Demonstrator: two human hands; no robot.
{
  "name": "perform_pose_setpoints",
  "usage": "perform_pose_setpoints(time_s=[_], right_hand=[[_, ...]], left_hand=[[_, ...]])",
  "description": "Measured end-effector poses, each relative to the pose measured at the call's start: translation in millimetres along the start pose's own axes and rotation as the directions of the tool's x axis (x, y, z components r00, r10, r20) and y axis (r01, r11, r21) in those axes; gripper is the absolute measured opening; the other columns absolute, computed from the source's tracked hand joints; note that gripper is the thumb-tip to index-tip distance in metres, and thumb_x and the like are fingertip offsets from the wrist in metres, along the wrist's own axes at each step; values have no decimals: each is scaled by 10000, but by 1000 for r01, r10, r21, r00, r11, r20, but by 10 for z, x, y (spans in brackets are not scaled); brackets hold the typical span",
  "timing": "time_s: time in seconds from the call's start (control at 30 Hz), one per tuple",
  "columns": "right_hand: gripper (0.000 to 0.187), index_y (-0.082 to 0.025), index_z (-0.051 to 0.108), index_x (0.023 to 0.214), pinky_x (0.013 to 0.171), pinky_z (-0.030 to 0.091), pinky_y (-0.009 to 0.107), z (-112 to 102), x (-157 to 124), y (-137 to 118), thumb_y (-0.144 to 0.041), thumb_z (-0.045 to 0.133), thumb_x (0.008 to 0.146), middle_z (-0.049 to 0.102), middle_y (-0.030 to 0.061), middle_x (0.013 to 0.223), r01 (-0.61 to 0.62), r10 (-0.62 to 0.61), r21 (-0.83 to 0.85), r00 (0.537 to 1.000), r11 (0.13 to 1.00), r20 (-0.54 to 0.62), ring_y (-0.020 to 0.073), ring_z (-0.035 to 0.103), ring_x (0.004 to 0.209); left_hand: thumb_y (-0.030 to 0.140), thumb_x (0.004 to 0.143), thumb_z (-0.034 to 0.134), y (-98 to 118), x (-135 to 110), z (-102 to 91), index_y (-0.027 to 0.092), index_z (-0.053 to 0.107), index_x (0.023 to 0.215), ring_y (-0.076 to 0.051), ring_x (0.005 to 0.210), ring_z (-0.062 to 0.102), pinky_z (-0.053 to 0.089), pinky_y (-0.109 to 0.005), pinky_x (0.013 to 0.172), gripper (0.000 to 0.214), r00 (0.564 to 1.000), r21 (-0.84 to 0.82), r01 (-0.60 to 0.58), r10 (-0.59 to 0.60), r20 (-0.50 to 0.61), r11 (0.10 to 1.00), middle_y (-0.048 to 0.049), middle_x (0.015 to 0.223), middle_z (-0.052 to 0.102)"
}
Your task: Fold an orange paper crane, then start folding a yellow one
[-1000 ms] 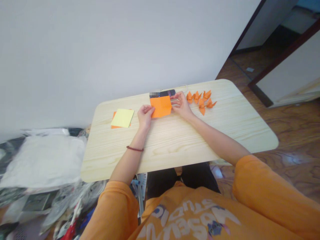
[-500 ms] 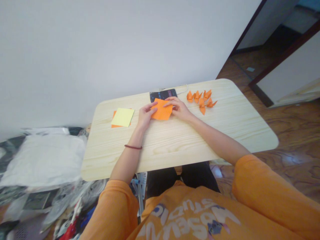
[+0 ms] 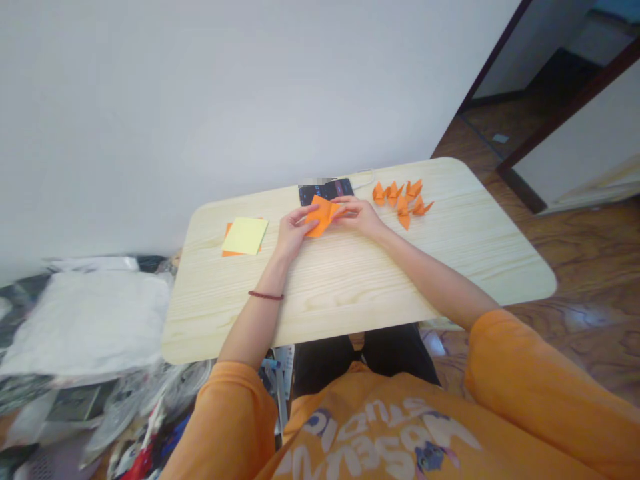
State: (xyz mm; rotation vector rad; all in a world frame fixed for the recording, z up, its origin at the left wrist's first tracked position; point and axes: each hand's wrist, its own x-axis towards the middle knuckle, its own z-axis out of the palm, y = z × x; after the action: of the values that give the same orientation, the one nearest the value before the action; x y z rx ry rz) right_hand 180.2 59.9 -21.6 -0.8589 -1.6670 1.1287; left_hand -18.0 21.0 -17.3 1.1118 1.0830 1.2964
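A pale wall [image 3: 225, 87] stood behind a light wooden tabletop [image 3: 380, 293]. Near the far edge, in the middle, a small orange paper [image 3: 319, 212] was held between the two hands, just on the near side of a dark phone [image 3: 345, 187]. The left hand [image 3: 291, 232] was at the paper's left side, pinching it between the thumb and the other fingers. The right hand [image 3: 361, 217] was at its right side, with its fingers bent around a part that stuck up; they hid that part, so how tightly they pinched could not be told. The paper lay to the right of the left fingers and to the left of the right ones, so neither hand was clearly nearer. Its longer way seemed to run from far to near, across the gap between the hands. Little folded orange birds [image 3: 404, 208] sat to the right, and yellow paper [image 3: 247, 235] lay to the left.
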Motion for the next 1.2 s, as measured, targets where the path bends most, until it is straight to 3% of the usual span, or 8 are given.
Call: perform_pose_setpoints(time_s=[0.33, 0.57, 0.8, 1.03, 1.2], right_hand=[[265, -169, 702, 619, 919, 504, 405, 32, -14, -5, -352, 860, 508, 650, 87, 1132, -58, 56, 180, 998, 982, 12, 234, 635, 1017], [221, -186, 740, 635, 932, 491, 419, 36, -18, 30, -350, 854, 541, 634, 93, 1174, 33, -34, 96, 999, 995, 10, 256, 613, 1074], [195, -191, 745, 635, 996, 445, 424, 17, -14, 17, -356, 831, 577, 645, 96, 1168, 60, -60, -1, 998, 998, 33, 255, 588, 1118], [292, -185, 732, 626, 950, 486, 395, 44, 1, 2, -417, 858, 502, 675, 92, 1125, -47, 47, 105, 999, 993, -3, 247, 633, 1046], [353, -176, 702, 628, 841, 528, 359, 75, 6, -33, -446, 861, 464, 733, 52, 874, -155, 166, 175, 985, 972, -49, 220, 667, 871]], left_hand=[[236, 483, 845, 26, -61, 120, 173, 693, 993, -256, 1011, 674, 522, -424, 930, 535, 999, 56, -34, 35, -19, 998, -86, 1133, 702], [215, 492, 835, 6, -62, 114, 181, 680, 982, -244, 944, 691, 549, -412, 879, 515, 996, 83, -56, 61, -63, 995, -73, 1074, 715], [251, 549, 820, -27, -49, 108, 186, 680, 964, -252, 989, 682, 541, -424, 903, 442, 991, 139, -124, 129, -27, 983, -88, 1078, 716], [251, 574, 786, -14, -53, 106, 183, 679, 965, -244, 1014, 671, 540, -398, 898, 412, 988, 177, -145, 151, -19, 973, -86, 1098, 708], [255, 562, 775, -26, -41, 127, 186, 674, 914, -213, 954, 679, 548, -364, 862, 372, 986, 169, -165, 168, -5, 972, -60, 1028, 722]])
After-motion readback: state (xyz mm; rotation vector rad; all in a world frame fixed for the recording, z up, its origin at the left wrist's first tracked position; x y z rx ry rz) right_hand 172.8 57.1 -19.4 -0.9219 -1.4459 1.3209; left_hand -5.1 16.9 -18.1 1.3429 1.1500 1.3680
